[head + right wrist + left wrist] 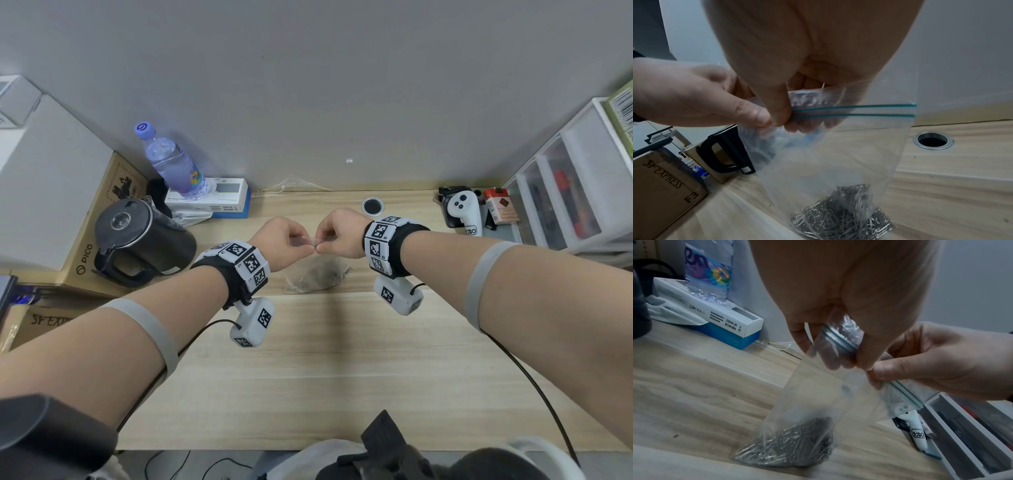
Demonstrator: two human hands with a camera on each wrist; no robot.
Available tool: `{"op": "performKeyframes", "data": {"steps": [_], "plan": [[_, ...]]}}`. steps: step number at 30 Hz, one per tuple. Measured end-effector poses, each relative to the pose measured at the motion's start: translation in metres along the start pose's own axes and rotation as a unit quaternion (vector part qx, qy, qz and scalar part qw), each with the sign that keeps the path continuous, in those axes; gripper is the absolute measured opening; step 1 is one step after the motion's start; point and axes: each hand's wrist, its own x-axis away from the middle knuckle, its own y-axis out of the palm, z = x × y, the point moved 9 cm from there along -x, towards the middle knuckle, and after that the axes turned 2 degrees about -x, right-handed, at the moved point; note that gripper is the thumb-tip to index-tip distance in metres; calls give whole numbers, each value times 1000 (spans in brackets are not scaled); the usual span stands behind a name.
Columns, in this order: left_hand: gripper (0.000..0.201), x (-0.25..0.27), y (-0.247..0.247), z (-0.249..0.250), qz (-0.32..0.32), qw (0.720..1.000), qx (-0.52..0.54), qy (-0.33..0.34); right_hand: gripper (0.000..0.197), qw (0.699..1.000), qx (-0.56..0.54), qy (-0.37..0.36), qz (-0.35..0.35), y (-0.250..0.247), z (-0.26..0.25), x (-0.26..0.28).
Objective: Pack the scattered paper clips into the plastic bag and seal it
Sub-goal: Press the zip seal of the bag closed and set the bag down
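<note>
A clear plastic zip bag (315,274) hangs upright between both hands over the wooden desk (342,359). A heap of silver paper clips (789,446) fills its bottom, which seems to rest on the desk. My left hand (303,245) and right hand (325,245) meet thumb to thumb and pinch the bag's top. The green double zip strip (859,110) runs out from under my right thumb (777,107) to the bag's edge. In the left wrist view my left hand (849,360) pinches the strip (838,339), with the right hand (941,366) beside it. No loose clips show on the desk.
A black kettle (144,240), a water bottle (171,161) on a white box (212,198) and cardboard boxes (102,212) crowd the left. A cable hole (372,206) lies behind the hands. A white controller (462,209), a red pack (500,205) and drawers (565,192) stand right.
</note>
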Motion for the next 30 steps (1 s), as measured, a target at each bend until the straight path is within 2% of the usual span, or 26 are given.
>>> {"op": "performKeyframes", "data": {"steps": [9, 12, 18, 24, 30], "plan": [[4, -1, 0, 1, 10, 1000, -11, -7, 8, 1000, 17, 10, 9, -5, 11, 2], [10, -2, 3, 5, 8, 1000, -3, 0, 3, 1000, 24, -2, 4, -4, 5, 4], [7, -4, 2, 7, 14, 999, -29, 3, 4, 1000, 2, 10, 4, -4, 13, 4], [9, -6, 6, 12, 4, 999, -36, 5, 3, 999, 27, 10, 20, -6, 15, 4], [8, -5, 6, 14, -2, 1000, -23, 16, 5, 1000, 23, 8, -7, -5, 14, 5]]}}
